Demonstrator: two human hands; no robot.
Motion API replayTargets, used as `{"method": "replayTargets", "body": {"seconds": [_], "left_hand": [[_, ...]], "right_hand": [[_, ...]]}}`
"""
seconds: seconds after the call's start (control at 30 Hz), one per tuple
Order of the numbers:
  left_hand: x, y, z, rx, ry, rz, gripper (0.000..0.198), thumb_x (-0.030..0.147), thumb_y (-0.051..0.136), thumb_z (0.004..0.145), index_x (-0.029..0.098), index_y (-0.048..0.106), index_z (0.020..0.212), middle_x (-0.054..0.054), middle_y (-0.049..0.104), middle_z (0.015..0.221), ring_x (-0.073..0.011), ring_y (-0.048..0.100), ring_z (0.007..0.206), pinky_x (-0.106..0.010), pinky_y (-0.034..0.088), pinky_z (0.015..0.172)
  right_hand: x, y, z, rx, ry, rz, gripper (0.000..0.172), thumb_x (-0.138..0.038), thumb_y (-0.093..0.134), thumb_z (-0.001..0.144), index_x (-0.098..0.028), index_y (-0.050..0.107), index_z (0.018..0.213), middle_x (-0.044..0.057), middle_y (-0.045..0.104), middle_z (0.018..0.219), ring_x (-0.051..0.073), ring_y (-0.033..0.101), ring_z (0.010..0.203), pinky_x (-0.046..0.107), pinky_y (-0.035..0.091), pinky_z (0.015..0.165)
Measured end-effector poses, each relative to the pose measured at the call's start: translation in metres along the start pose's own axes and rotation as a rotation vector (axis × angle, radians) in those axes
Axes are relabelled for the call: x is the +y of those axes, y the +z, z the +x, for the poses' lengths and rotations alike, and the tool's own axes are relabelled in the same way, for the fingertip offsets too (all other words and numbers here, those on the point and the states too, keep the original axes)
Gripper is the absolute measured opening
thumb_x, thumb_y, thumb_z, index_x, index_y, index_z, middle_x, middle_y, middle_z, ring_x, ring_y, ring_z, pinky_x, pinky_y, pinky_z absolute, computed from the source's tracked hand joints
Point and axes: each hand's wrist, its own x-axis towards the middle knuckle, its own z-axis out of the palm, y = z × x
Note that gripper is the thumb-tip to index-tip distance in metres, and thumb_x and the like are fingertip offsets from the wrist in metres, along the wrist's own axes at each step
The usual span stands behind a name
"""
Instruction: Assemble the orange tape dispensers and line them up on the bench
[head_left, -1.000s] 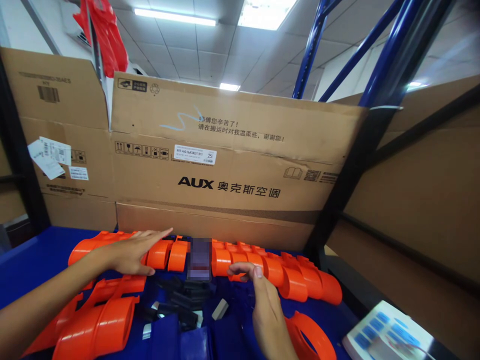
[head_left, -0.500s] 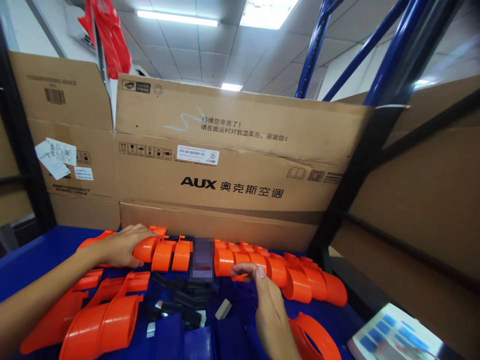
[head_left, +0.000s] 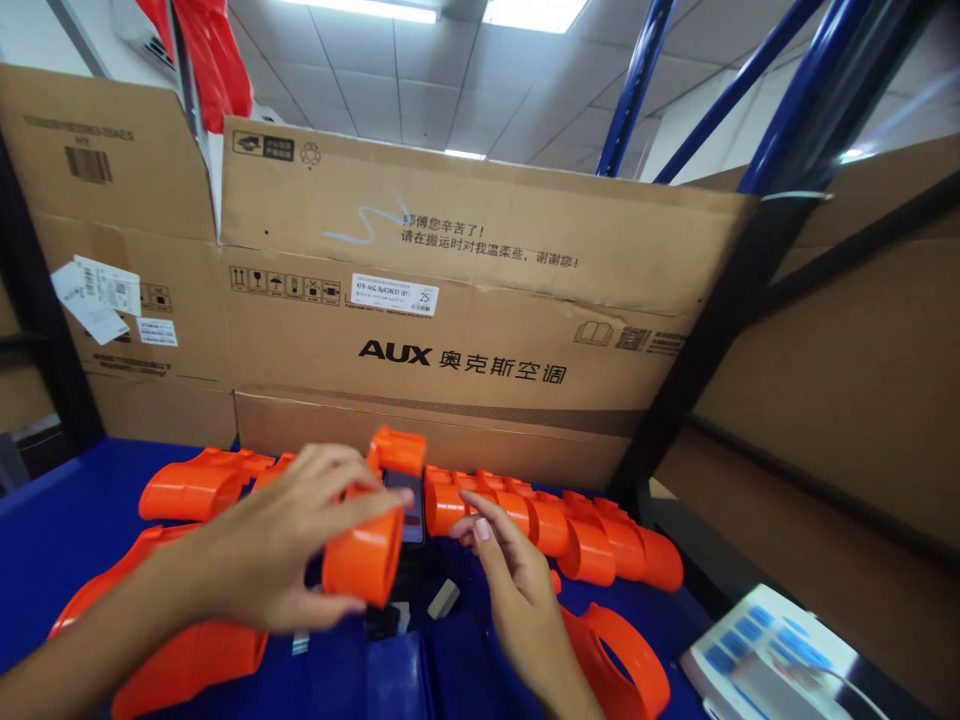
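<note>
My left hand [head_left: 300, 535] is closed on a curved orange plastic piece [head_left: 366, 560], gripped by its sides and raised above the blue surface. A small orange tab stands up from its top. To the right, my right hand [head_left: 517, 590] has thumb and fingers apart with nothing visible between them. It is in front of a row of similar orange pieces [head_left: 585, 550]. Between the hands lie a small grey block [head_left: 444, 599] and some dark parts, mostly hidden behind the left hand. A dark phone-like device [head_left: 414, 515] stands at the back, partly covered.
More orange pieces [head_left: 191, 490] sit at the left, partly behind my left arm. A larger orange ring [head_left: 622, 660] lies at the front right. The white device with blue keys [head_left: 765, 650] is at the right edge. Cardboard [head_left: 465, 345] walls off the back, beside a dark rack post [head_left: 697, 350].
My left hand has lifted an orange piece from the back left row and brought it right, towards the middle. My right hand has shifted slightly, and the view has tilted down a little.
</note>
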Motion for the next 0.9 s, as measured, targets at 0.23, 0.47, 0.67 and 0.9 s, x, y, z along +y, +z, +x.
{"method": "replayTargets", "body": {"seconds": [0.23, 0.47, 0.67, 0.9], "left_hand": [[0.048, 0.042, 0.005, -0.156, 0.173, -0.31, 0.091, 0.016, 0.071, 0.08, 0.046, 0.029, 0.156, -0.004, 0.05, 0.154, -0.0374, 0.043, 0.139, -0.058, 0.035, 0.115], [0.041, 0.099, 0.017, 0.109, -0.539, -1.281, 0.059, 0.049, 0.048, 0.098, 0.032, 0.037, 0.154, -0.011, 0.064, 0.136, -0.0312, 0.06, 0.123, -0.049, 0.038, 0.109], [0.038, 0.115, 0.022, 0.369, -0.677, -1.561, 0.063, 0.042, 0.062, 0.089, 0.02, 0.043, 0.145, -0.007, 0.076, 0.087, -0.021, 0.064, 0.071, -0.031, 0.047, 0.066], [0.023, 0.122, 0.007, 0.53, -0.761, -1.549, 0.064, 0.042, 0.062, 0.09, 0.024, 0.04, 0.148, -0.007, 0.074, 0.093, -0.0179, 0.06, 0.069, -0.029, 0.046, 0.063]], "right_hand": [[-0.003, -0.01, 0.007, -0.07, 0.124, 0.081, 0.04, -0.054, 0.062, 0.091, -0.018, 0.068, 0.074, -0.004, 0.05, 0.059, 0.013, 0.044, 0.053, 0.023, 0.038, 0.05], [0.005, 0.002, 0.008, -0.042, 0.173, 0.092, 0.048, -0.063, 0.057, 0.091, -0.018, 0.064, 0.074, -0.005, 0.044, 0.055, 0.012, 0.038, 0.051, 0.023, 0.032, 0.049], [0.009, -0.009, 0.004, -0.15, 0.1, -0.134, 0.054, -0.061, 0.037, 0.101, -0.021, 0.072, 0.095, 0.005, 0.068, 0.08, 0.022, 0.06, 0.075, 0.033, 0.048, 0.074], [0.006, -0.039, 0.006, -0.396, 0.064, -0.378, 0.056, -0.052, 0.037, 0.105, -0.025, 0.075, 0.075, 0.005, 0.07, 0.106, 0.026, 0.061, 0.111, 0.045, 0.037, 0.107]]}}
